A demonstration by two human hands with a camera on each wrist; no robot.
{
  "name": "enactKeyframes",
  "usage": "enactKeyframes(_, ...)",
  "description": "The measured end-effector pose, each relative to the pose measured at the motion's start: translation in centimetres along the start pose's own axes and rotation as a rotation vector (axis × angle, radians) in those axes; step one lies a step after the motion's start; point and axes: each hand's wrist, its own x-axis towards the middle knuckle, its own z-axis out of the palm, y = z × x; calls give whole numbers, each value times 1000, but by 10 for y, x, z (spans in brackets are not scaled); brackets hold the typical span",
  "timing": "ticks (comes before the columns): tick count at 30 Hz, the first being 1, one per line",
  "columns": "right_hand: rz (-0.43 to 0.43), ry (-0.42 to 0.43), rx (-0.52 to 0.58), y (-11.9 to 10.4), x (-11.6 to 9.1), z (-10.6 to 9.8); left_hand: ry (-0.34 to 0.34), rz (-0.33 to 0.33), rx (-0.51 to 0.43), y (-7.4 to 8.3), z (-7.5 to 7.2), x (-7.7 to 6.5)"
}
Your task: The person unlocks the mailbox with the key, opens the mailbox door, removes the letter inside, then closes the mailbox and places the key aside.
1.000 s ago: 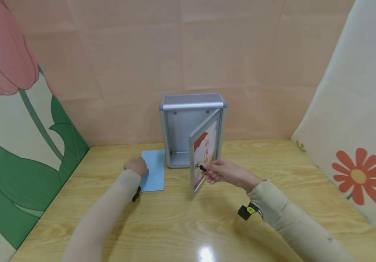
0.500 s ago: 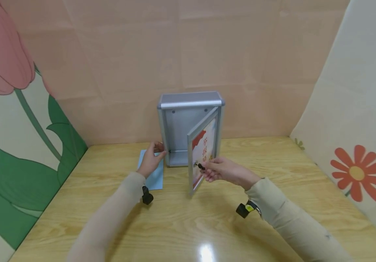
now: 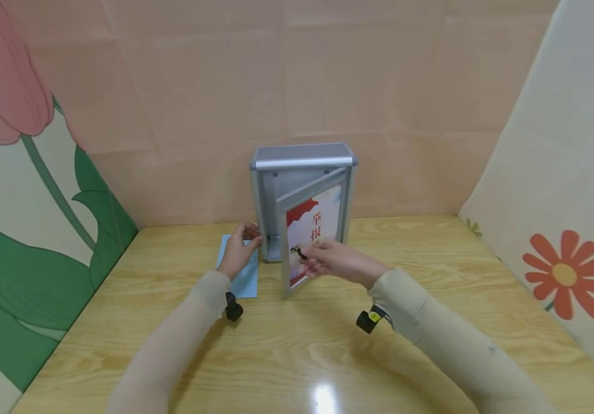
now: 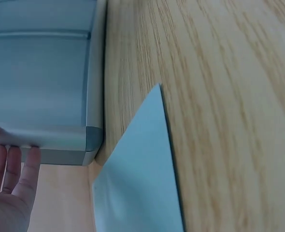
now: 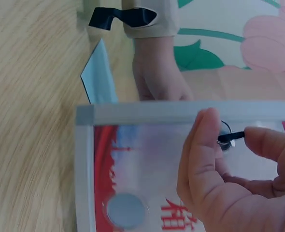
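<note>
A grey metal box [image 3: 304,155] stands upright against the back wall, its hinged door [image 3: 312,230] partly swung out. The door carries a red-and-white printed sheet with red characters. My right hand [image 3: 335,260] pinches a small black-headed key [image 5: 233,137] between thumb and finger, at the lock near the door's free edge. At the box's left side, my left hand [image 3: 238,250] grips the side frame, thumb at the front rim and fingers along the outer wall [image 4: 60,155]. Beneath that hand lies a light blue sheet [image 3: 247,282] on the table, partly covered by it.
The wood-grain table [image 3: 297,356] reaches back to a pink-beige wall covering [image 3: 198,115]. Side panels bear a painted tulip [image 3: 7,86] on the left and an orange flower [image 3: 563,275] on the right. Each wrist wears a black camera strap.
My left hand has lifted off the blue sheet and taken hold of the box's left side. With the key in it, my right hand has swung the door leftward, toward the box's opening.
</note>
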Motion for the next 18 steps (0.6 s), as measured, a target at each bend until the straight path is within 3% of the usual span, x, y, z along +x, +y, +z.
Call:
enactKeyframes(3,37,26,66,-2,19,4,-14,-5,-29,9,-1,-5)
enactKeyframes(9,128,156,252,-12,57,12,-19,-18,-28,4,1,-3)
enactKeyframes(18,140,252,318,-18,86,12,-12,-12,-36,-2,0,0)
